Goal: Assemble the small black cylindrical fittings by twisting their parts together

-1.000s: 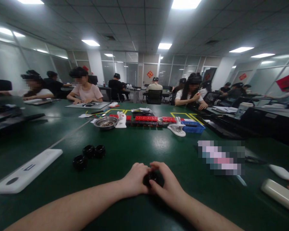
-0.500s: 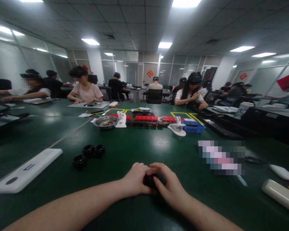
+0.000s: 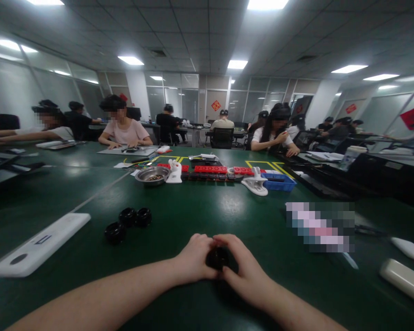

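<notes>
Your left hand (image 3: 195, 258) and right hand (image 3: 248, 269) meet at the near middle of the green table (image 3: 193, 209), both closed on one black round piece (image 3: 217, 259). The left grips its left side; the right curves about the other, thumb at the near edge and fingertips reaching over the far edge towards the left hand. The fingers cover much of the piece, so whether its underside touches the table cannot be told.

Forward and to your left stands a cluster of three black rings (image 3: 115, 233), close together. Further left lies a long white case (image 3: 51, 239), set aslant. To your right are a pixelated pinkish item (image 3: 319, 227) and, beyond it, a cream case (image 3: 405, 280).

Across the table, from left to right: a metal bowl (image 3: 152, 183) holding small pieces; a white clip (image 3: 174, 173) just beside it; a row of red blocks (image 3: 210, 169) behind dark ones; a second white clip (image 3: 255, 185); and a blue tray (image 3: 281, 185). Beyond sits a co-worker in a pink top (image 3: 133, 131).
</notes>
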A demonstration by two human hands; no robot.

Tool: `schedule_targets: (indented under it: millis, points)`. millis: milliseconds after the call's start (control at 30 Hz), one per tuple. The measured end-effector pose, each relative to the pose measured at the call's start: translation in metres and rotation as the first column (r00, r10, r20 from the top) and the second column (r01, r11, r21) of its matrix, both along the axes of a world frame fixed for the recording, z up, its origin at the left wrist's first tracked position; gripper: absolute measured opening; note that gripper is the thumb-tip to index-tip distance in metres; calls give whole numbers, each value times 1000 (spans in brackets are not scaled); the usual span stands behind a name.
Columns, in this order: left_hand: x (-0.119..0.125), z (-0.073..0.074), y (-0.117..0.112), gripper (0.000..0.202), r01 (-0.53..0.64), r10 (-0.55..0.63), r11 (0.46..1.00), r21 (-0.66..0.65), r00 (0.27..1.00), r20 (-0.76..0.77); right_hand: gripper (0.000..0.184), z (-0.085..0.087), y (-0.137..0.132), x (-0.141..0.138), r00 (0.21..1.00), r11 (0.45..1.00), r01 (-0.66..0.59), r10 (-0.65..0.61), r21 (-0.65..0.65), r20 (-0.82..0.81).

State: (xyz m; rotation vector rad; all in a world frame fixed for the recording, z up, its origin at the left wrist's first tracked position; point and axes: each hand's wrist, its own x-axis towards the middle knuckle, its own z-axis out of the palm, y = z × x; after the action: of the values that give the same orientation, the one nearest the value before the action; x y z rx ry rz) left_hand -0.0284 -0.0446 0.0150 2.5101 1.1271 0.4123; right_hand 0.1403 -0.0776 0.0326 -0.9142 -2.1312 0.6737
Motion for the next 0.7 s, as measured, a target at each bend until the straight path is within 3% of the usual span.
schedule_targets:
  millis: [200, 300, 433, 700]
  points:
    - [-1, -3, 2, 45, -21, 22, 999, 33, 999, -48, 41, -8, 6, 0, 974, 974, 225, -225, 5, 2]
    - [-1, -4, 1, 47, -25, 26, 999, 24, 999, -31, 37, -10, 6, 0, 983, 983, 183, -183, -17, -24]
    - [-1, -2, 0, 46, -23, 23, 1000, -1, 999, -25, 54, -6, 1, 1, 997, 999, 44, -43, 11, -64]
    - [0, -2, 1, 40, -8, 10, 999, 40, 999, -45, 44, -7, 6, -1, 964, 964, 264, -264, 18, 10]
